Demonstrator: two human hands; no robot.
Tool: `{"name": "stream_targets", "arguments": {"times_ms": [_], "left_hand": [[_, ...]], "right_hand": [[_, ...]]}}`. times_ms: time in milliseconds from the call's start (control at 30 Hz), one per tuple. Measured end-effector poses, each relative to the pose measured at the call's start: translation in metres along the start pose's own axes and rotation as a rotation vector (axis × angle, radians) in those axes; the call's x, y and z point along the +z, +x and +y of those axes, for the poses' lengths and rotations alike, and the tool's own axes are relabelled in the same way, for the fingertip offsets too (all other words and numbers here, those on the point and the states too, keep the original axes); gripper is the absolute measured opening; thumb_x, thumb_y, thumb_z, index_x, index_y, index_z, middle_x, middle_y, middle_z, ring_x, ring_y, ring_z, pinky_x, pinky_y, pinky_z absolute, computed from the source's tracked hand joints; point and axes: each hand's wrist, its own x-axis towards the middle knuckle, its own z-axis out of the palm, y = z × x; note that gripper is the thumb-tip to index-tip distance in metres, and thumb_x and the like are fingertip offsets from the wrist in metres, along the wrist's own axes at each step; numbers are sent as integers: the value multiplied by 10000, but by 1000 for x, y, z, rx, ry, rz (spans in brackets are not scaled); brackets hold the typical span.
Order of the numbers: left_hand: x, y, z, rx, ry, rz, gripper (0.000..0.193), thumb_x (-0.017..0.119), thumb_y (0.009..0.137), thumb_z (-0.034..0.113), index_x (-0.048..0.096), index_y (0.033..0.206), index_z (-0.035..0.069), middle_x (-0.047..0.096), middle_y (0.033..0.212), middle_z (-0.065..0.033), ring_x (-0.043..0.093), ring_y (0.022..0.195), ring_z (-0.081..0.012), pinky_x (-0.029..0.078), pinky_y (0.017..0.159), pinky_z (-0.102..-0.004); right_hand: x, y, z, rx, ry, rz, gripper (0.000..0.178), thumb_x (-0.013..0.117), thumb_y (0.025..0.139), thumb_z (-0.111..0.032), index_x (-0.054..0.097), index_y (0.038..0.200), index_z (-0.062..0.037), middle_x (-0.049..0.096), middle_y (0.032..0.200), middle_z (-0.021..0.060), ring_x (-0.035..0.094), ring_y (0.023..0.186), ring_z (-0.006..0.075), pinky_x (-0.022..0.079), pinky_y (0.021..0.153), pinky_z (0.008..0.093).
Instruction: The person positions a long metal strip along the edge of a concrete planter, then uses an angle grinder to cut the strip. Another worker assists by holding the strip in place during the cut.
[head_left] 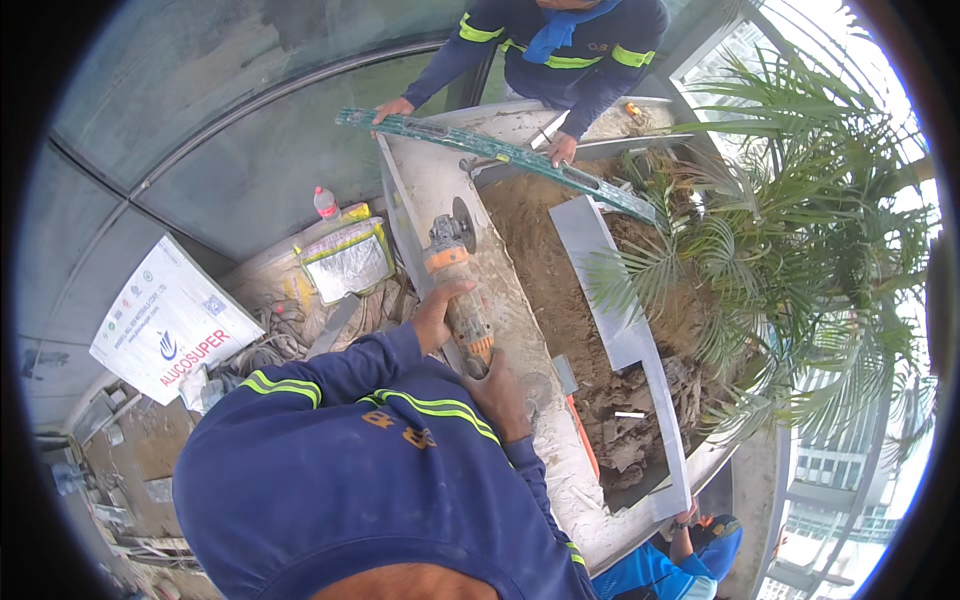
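Observation:
Both my hands are wrapped around an angle grinder (470, 318) with a grey, dusty body and orange parts. My left hand (437, 318) grips the middle of the body. My right hand (498, 395) holds the rear end, closer to me. A dark round disc (464, 224) sits at the grinder's far end, on the right side of its head. The tool is over the pale, plastered edge (515, 345) of a planter. Whether the disc touches the plaster or is spinning, I cannot tell.
Across from me a co-worker (560, 70) holds a long green spirit level (490, 150). Another co-worker (690, 565), lower right, touches a bent grey metal strip (655, 370) on the planter's soil. Palm fronds (760, 230) overhang the right. Left are a bottle (326, 203), sacks and a white printed sheet (175, 320).

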Motion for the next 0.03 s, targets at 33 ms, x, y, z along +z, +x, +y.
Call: {"name": "stream_targets", "arguments": {"times_ms": [33], "left_hand": [[-2,3,9,-22,25,-11,366,736,903,234,624,1218,86,682,1114,-100,684,1061,-277,564,928,-469]], "right_hand": [[1,2,-6,-1,6,-2,717,754,834,-502,500,1271,7,718,930,310,693,878,515,533,772,590]]}}
